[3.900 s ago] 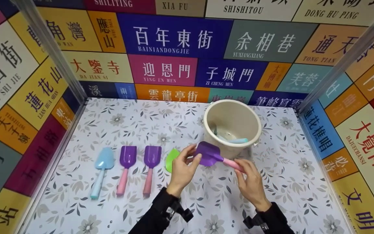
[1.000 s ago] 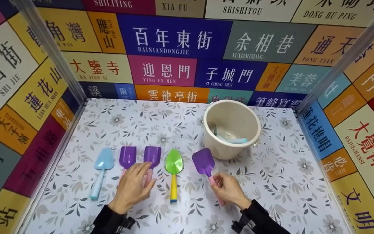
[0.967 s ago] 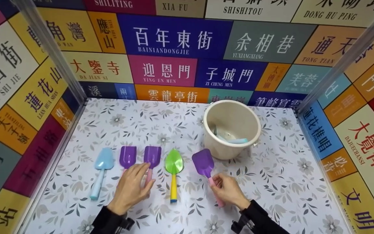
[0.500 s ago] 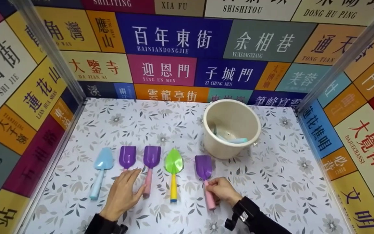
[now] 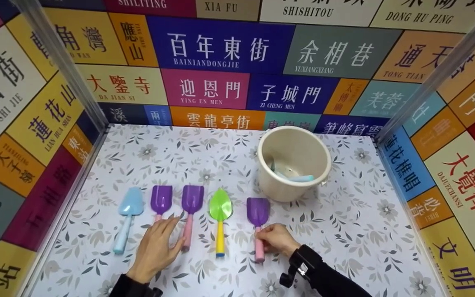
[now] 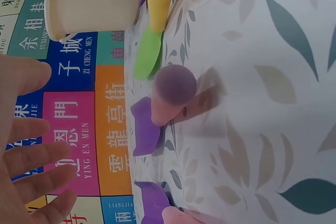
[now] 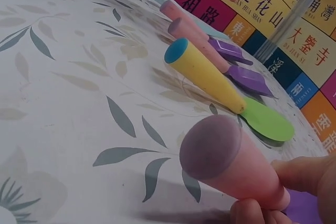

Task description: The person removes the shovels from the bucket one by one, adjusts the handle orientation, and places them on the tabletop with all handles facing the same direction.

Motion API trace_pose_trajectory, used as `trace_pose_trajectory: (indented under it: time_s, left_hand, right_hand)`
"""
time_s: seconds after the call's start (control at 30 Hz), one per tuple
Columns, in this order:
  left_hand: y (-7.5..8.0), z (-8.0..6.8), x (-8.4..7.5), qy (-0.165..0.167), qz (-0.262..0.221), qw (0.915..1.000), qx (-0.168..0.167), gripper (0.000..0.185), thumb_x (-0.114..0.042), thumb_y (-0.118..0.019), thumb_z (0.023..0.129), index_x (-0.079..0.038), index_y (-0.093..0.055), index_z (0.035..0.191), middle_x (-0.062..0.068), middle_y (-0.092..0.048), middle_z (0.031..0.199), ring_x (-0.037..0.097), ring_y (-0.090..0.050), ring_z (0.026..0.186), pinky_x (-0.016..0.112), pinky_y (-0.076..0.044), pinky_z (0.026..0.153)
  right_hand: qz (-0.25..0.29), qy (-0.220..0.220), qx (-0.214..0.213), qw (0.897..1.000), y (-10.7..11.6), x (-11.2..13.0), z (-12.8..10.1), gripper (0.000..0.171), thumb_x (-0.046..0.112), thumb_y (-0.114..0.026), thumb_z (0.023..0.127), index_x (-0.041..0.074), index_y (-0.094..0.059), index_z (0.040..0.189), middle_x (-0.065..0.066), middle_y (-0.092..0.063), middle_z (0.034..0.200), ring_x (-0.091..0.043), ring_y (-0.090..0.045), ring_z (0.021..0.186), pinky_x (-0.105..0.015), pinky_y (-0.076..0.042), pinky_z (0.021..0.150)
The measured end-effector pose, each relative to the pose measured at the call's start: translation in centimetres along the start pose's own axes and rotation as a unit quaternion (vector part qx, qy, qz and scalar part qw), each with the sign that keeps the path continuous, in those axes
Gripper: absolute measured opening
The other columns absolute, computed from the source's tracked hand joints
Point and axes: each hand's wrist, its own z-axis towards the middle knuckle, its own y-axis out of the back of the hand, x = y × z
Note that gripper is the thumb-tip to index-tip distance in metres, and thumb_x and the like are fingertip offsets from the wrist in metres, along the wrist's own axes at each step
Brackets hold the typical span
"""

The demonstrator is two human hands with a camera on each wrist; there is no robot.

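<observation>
My right hand [image 5: 278,238] pinches the pink handle of a purple toy shovel [image 5: 258,211], which lies at the right end of a row. In the right wrist view, thumb and fingers close on that handle [image 7: 236,161]. Left of it lies a green trowel [image 5: 220,205] with a yellow handle. Two more purple shovels, one [image 5: 192,199] beside the trowel and another [image 5: 161,199] further left, have pink handles. A light blue trowel [image 5: 131,204] ends the row. My left hand [image 5: 156,247] hovers with spread fingers over the leftmost purple shovel's handle, hiding most of it, and holds nothing.
A cream bucket [image 5: 293,187] stands behind the right-hand shovel. Inside it lie a light blue handle [image 5: 302,178] and a darker piece, partly hidden. The flowered tabletop [image 5: 204,156] is bounded by sign-covered walls [image 5: 225,45] at the back and both sides.
The right hand has brought the purple shovel down from beside the bucket, turned it upright in line with the row, and shifted it slightly left. The left hand has let go of it and moved left.
</observation>
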Motion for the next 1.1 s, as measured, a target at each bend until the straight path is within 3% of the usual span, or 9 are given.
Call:
trace_pose_trajectory:
  time_s: [0.5, 0.63, 0.77, 0.9, 1.1]
  left_hand:
    - [0.0, -0.2, -0.1, -0.012, 0.002, 0.9998, -0.013, 0.057, -0.021, -0.087, 0.076, 0.000, -0.071, 0.127, 0.016, -0.076, 0.113, 0.031, -0.070, 0.098, 0.047, -0.061, 0.079]
    - [-0.1, -0.2, -0.1, -0.012, 0.003, 0.9998, -0.015, 0.057, -0.022, -0.087, 0.076, 0.000, -0.071, 0.127, 0.016, -0.076, 0.114, 0.031, -0.070, 0.099, 0.047, -0.061, 0.081]
    - [-0.1, -0.2, -0.1, -0.016, 0.001, 0.9997, -0.018, 0.056, -0.022, -0.087, 0.076, 0.000, -0.072, 0.126, 0.015, -0.076, 0.114, 0.031, -0.070, 0.098, 0.047, -0.060, 0.082]
    - [-0.2, -0.3, -0.1, -0.020, -0.002, 0.9996, -0.021, 0.056, -0.020, -0.087, 0.075, 0.001, -0.072, 0.125, 0.016, -0.076, 0.113, 0.032, -0.071, 0.099, 0.048, -0.060, 0.081]
    - [-0.1, -0.3, -0.2, -0.014, 0.000, 0.9998, -0.011, 0.055, -0.020, -0.088, 0.076, 0.000, -0.073, 0.124, 0.015, -0.076, 0.114, 0.032, -0.071, 0.101, 0.048, -0.060, 0.081]
  right_hand:
    - [0.000, 0.020, 0.007, 1.000, 0.1, -0.1, 0.1, 0.021, 0.010, -0.077, 0.093, -0.004, -0.066, 0.105, -0.009, -0.069, 0.085, -0.013, -0.062, 0.066, -0.022, -0.058, 0.057]
    - [-0.018, 0.051, 0.017, 0.998, 0.9, 0.1, -0.3, 0.022, 0.010, -0.077, 0.093, -0.003, -0.064, 0.106, -0.006, -0.067, 0.083, -0.013, -0.061, 0.064, -0.023, -0.056, 0.057]
    - [-0.066, 0.092, 0.021, 0.993, 2.5, 0.8, -1.2, 0.028, 0.012, -0.077, 0.092, -0.004, -0.064, 0.111, -0.007, -0.067, 0.089, -0.016, -0.063, 0.070, -0.029, -0.059, 0.064]
    - [-0.145, 0.147, 0.027, 0.978, 5.3, 2.3, -2.5, 0.033, 0.018, -0.077, 0.093, -0.003, -0.066, 0.116, -0.010, -0.071, 0.100, -0.019, -0.067, 0.084, -0.033, -0.060, 0.076]
    - [-0.268, 0.255, 0.094, 0.924, 10.7, 6.9, -5.3, 0.034, 0.021, -0.074, 0.097, -0.002, -0.067, 0.120, -0.013, -0.074, 0.107, -0.021, -0.069, 0.096, -0.031, -0.061, 0.083]
